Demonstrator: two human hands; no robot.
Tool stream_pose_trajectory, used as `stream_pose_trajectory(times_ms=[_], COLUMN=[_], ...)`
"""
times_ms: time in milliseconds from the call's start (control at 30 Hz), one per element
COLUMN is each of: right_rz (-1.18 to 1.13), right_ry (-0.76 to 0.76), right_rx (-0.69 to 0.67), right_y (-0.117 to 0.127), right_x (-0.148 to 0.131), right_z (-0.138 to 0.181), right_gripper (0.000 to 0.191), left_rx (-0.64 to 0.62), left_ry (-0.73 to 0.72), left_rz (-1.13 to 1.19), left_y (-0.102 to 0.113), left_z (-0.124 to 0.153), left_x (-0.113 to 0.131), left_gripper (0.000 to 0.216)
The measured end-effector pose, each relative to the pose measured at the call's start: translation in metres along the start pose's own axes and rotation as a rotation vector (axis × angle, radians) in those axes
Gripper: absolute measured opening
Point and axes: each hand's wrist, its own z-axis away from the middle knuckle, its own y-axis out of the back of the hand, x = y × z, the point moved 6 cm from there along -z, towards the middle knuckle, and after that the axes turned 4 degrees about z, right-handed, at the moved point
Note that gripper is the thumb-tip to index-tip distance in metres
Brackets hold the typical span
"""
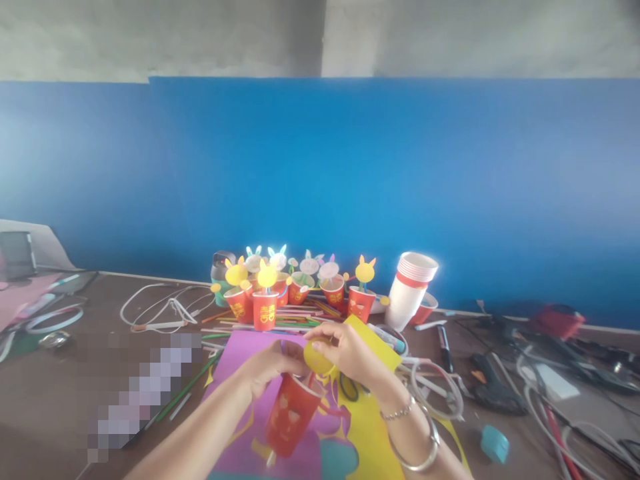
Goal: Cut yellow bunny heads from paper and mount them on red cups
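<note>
My left hand (270, 367) is wrapped round the rim of a red paper cup (290, 417) that tilts toward me, with a straw end poking out below it. My right hand (347, 350) pinches a round yellow paper piece (317, 360) right over the cup's mouth. Both hands meet above a purple sheet (240, 353) and a yellow sheet (367, 427) with shapes cut out of it. Black-handled scissors (349, 388) lie under my right wrist.
Several finished red cups with bunny heads on straws (265, 297) stand at the back, by a stack of red-and-white cups (413, 287). Loose straws (295, 317), white cords (160, 307), a black glue gun (493, 387), a blue tape roll (495, 445) and cables (560, 393) lie around.
</note>
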Motion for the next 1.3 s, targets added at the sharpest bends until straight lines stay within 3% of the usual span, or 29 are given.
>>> stream_pose_trajectory(times_ms=[367,600,800,1000,1300], right_rz=[-0.036,0.005,-0.054,-0.101,0.008], right_ry=[0.046,-0.025,-0.178,-0.257,-0.256], right_rx=[0.013,0.045,-0.037,0.031,0.006], right_y=[-0.006,0.005,0.001,0.003,0.009], right_x=[0.003,0.011,0.024,0.019,0.002], right_z=[-0.002,-0.002,-0.001,0.001,0.005], right_gripper=[0.021,0.032,0.018,0.012,0.011], left_rx=[0.065,0.098,0.137,0.202,0.137], left_ry=[-0.009,-0.060,-0.093,-0.109,-0.141], left_rz=[-0.054,0.076,0.170,0.161,0.126], left_y=[0.000,-0.001,-0.002,-0.001,-0.007], left_z=[-0.002,-0.002,-0.002,0.001,0.003], left_x=[-0.003,-0.001,0.001,0.005,0.009], left_gripper=[0.029,0.031,0.032,0.032,0.034])
